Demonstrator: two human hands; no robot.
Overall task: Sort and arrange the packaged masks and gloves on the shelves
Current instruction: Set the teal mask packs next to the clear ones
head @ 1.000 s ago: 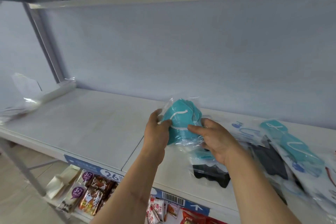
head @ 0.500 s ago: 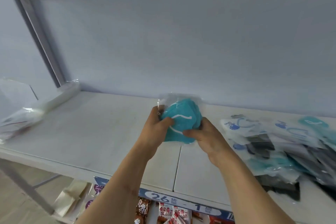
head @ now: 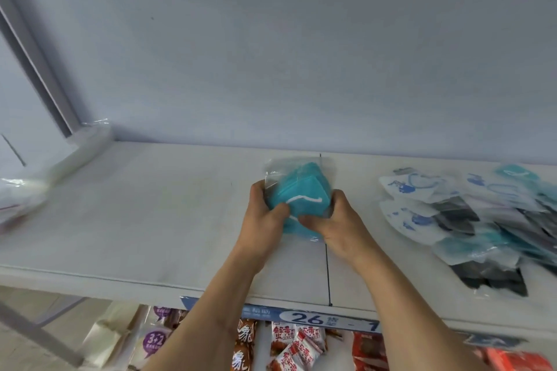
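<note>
A clear bag of teal masks (head: 301, 190) is held low over the white shelf (head: 150, 220), near the seam between two shelf boards. My left hand (head: 263, 214) grips its left side and my right hand (head: 340, 220) grips its lower right corner. A loose pile of packaged masks (head: 470, 220), teal, black and white with blue print, lies on the shelf to the right, apart from my hands. Whether the teal bag touches the shelf I cannot tell.
Clear plastic packages (head: 45, 178) lie at the shelf's far left by the grey upright post (head: 39, 69). A blue shelf label (head: 316, 318) reading 26 runs along the front edge. Snack packets (head: 289, 343) fill the shelf below.
Both hands have carried the teal mask bag forward and down toward the shelf. The view has tilted downward and shifted, so the pile on the right sits farther from my hands.
</note>
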